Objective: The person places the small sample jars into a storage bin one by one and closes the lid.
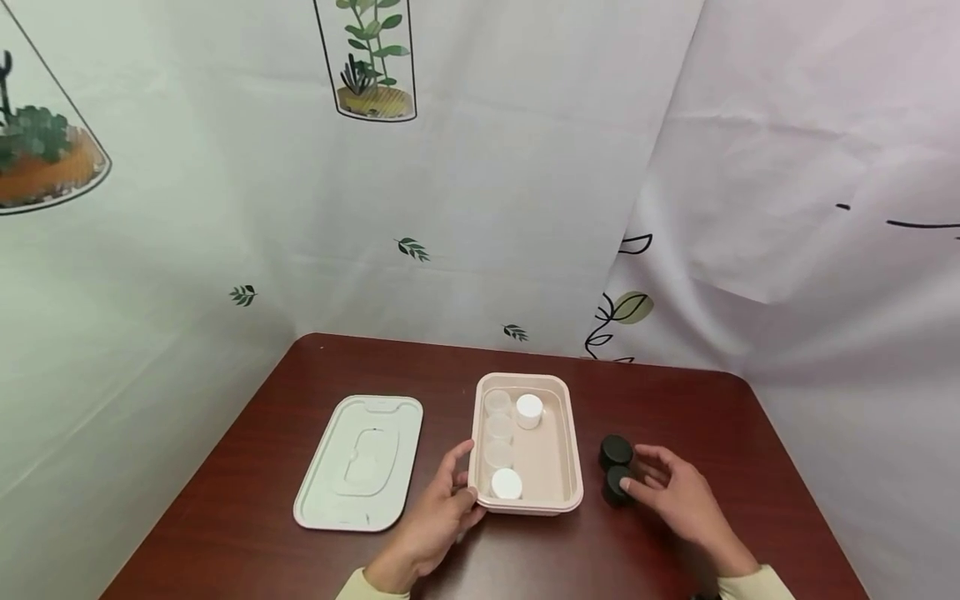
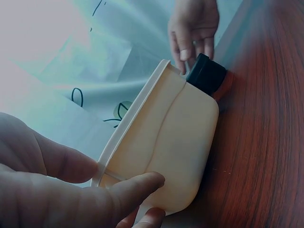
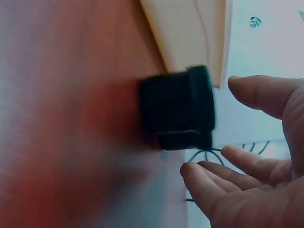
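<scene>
A pale beige plastic tub (image 1: 561,450) stands on the table. Along its left side is a column of three frosted round containers (image 1: 498,428) with a white-lidded jar (image 1: 506,483) at the near end; another white-lidded jar (image 1: 529,411) sits beside the far one. My left hand (image 1: 438,512) holds the tub at its near left corner, fingers against the rim and outer wall (image 2: 156,142). To the tub's right, two black-lidded jars (image 1: 617,451) stand close together. Around the nearer jar (image 3: 175,102), my right hand (image 1: 678,496) has thumb and fingers spread, a gap showing in the right wrist view.
A white rectangular lid (image 1: 330,500) lies flat on the dark red wooden table (image 1: 450,367), left of the tub. White cloth (image 1: 510,208) printed with plants hangs behind the table and along both sides.
</scene>
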Motion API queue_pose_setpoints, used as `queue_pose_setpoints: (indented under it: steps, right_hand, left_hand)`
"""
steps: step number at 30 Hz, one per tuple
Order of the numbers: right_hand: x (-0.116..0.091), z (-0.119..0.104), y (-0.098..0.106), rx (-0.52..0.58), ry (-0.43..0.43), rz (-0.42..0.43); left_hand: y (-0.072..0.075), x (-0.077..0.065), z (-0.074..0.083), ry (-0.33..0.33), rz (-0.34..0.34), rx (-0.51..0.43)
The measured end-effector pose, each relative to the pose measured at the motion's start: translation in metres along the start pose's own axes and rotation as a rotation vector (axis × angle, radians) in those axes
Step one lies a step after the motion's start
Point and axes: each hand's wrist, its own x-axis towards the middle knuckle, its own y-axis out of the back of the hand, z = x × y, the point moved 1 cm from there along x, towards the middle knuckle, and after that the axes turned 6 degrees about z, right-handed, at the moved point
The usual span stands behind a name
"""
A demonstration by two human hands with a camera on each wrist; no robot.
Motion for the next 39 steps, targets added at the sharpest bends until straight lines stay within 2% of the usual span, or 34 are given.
queue_pose_setpoints:
  steps: [7, 15, 24, 32, 36, 39]
  right_hand:
    - [-0.015, 0.012, -0.015, 0.131, -0.066, -0.005]
    - [-0.02, 0.012, -0.021, 0.183, -0.083, 0.038]
    - [-0.022, 0.004, -0.012, 0.213, -0.101, 0.054]
    - [-0.027, -0.002, 0.003, 0.259, -0.151, 0.027]
    - [-0.025, -0.013, 0.009, 0.289, -0.108, 0.03]
    - [-0.022, -0.024, 0.013, 0.298, -0.04, 0.043]
  left_hand:
    - [0.001, 0.0, 0.001, 0.005, 0.005, 0.007]
    - [0.001, 0.001, 0.002, 0.006, -0.006, -0.001]
    - [0.0, 0.001, 0.002, 0.002, -0.014, -0.002]
    - [0.0, 0.0, 0.002, 0.002, -0.016, 0.002]
    - [0.0, 0.0, 0.002, 0.0, -0.015, 0.006]
    - [0.0, 0.0, 0.002, 0.008, -0.012, 0.006]
